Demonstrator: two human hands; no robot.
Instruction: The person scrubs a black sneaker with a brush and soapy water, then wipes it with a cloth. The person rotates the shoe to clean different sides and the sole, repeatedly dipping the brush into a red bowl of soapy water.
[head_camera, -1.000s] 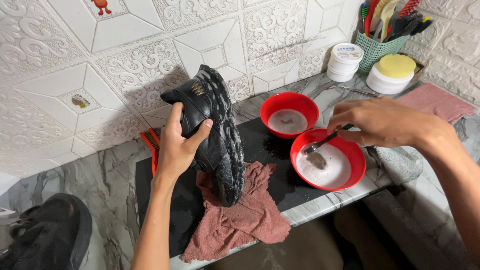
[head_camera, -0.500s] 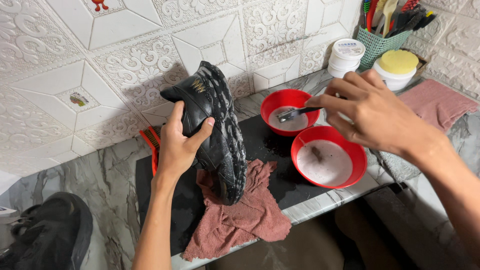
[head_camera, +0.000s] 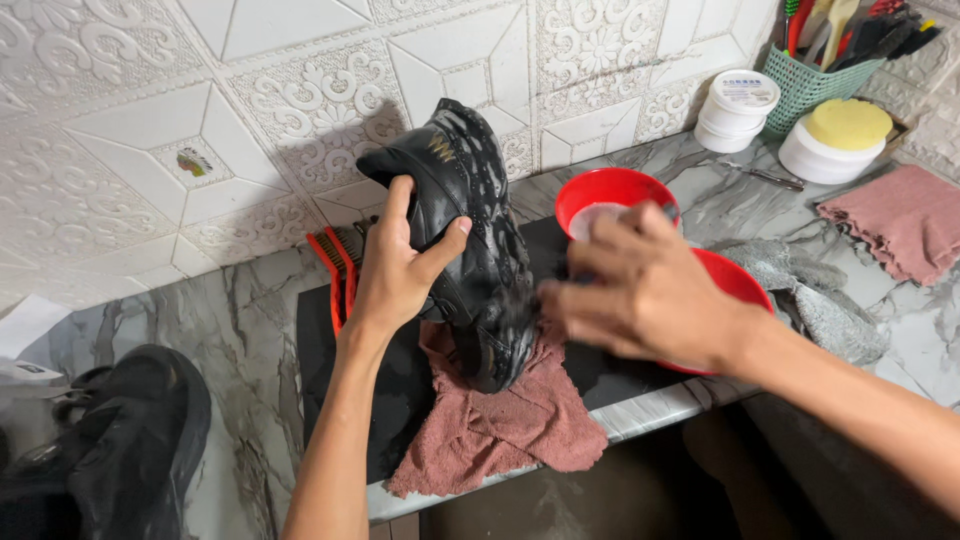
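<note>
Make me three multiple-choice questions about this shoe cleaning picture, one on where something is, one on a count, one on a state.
1. Where does the toe of the held black shoe rest?
A. on the pink cloth
B. inside a bowl
C. on the green basket

2. How many red bowls are on the counter?
A. one
B. two
C. four

3. How does the left hand hold the shoe?
A. flat on its side
B. hanging by its laces
C. standing up, toe down

Answers:
1 A, the toe presses into the pink cloth on the black mat.
2 B, one red bowl near the wall, another partly behind the right hand.
3 C, the heel is up by the tiled wall.
</note>
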